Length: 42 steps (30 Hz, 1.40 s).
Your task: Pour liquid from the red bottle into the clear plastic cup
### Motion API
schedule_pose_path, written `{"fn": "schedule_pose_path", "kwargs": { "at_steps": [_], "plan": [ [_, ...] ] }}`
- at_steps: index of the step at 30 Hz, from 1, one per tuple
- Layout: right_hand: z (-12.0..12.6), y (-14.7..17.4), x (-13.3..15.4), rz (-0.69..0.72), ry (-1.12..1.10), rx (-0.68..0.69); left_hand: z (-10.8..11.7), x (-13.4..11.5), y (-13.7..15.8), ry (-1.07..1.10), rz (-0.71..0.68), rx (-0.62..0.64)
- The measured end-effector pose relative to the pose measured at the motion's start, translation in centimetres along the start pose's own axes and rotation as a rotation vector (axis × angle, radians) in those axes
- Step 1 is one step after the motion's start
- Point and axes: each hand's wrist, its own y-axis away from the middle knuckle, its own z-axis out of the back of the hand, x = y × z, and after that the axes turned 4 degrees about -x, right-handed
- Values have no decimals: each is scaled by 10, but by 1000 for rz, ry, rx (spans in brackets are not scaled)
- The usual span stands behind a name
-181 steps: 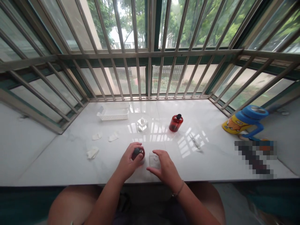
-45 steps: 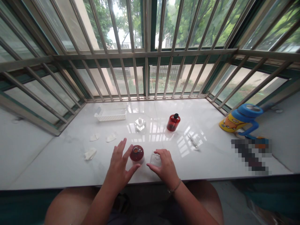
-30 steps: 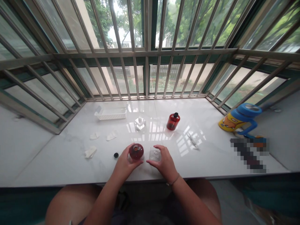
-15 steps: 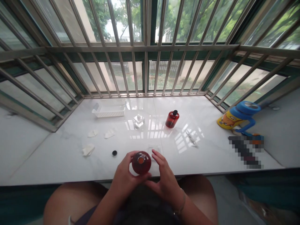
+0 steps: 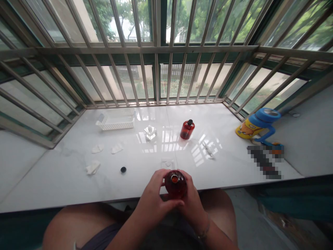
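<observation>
Near the front edge of the white counter, I hold an uncapped dark red bottle (image 5: 176,185) with its round mouth facing up at me. My left hand (image 5: 158,194) wraps its left side, the thumb across the near side. My right hand (image 5: 193,198) closes round its right side. Just beyond the bottle lies a small clear plastic case (image 5: 168,163). A black cap (image 5: 123,169) rests on the counter to the left. Farther back stands a second red bottle (image 5: 187,130) with a black cap on it.
White crumpled tissues (image 5: 93,168) lie at the left, below a white perforated basket (image 5: 117,124). A clear glass-like object (image 5: 150,133) sits mid-counter. A crumpled strip (image 5: 208,150) and a yellow-and-blue water bottle (image 5: 256,125) are on the right. Metal bars (image 5: 156,80) line the window behind.
Both hands and the bottle have moved right relative to the counter. My right hand, which was spread apart beside the bottle, has closed onto it. The camera view has shifted slightly.
</observation>
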Motion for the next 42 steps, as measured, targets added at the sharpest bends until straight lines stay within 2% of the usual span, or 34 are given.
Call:
{"fn": "schedule_pose_path", "kwargs": {
  "at_steps": [3, 7, 9, 11, 15, 19, 25, 29, 30, 32, 35, 37, 39, 42],
  "plan": [
    [7, 2, -2, 72, 73, 9, -1, -4, -2, 29, 81, 41],
    [23, -7, 1, 192, 26, 216, 6, -5, -4, 39, 115, 124],
    [28, -13, 5, 196, -15, 312, 10, -3, -5, 54, 105, 174],
    [30, -15, 7, 169, -46, 335, 11, 1, -4, 93, 113, 185],
    [27, -11, 4, 62, -71, 251, 5, 13, 0, 203, 156, 86],
    [26, -4, -7, -43, 21, 52, 7, 25, -5, 262, 85, -33],
    [37, -6, -10, -102, 119, -95, 23, 40, -27, -73, 36, -244],
    [42, -8, -4, -103, 127, -147, 26, 52, -39, -32, 109, -374],
    [42, -8, -3, -102, 131, -155, 25, 55, -42, -6, 104, -373],
    [43, -8, -3, -106, 142, -159, 24, 62, -49, -5, 71, -284],
    [43, -8, -3, -101, 149, -148, 21, 76, -60, -159, 44, -77],
    [43, -8, -3, -96, 155, -138, 17, 84, -68, -249, 48, 1],
    [44, -10, -3, -95, 176, -136, 13, 89, -72, -282, 47, 26],
    [47, -13, -6, -72, 217, -136, 10, 86, -72, -265, 50, 0]
  ]
}}
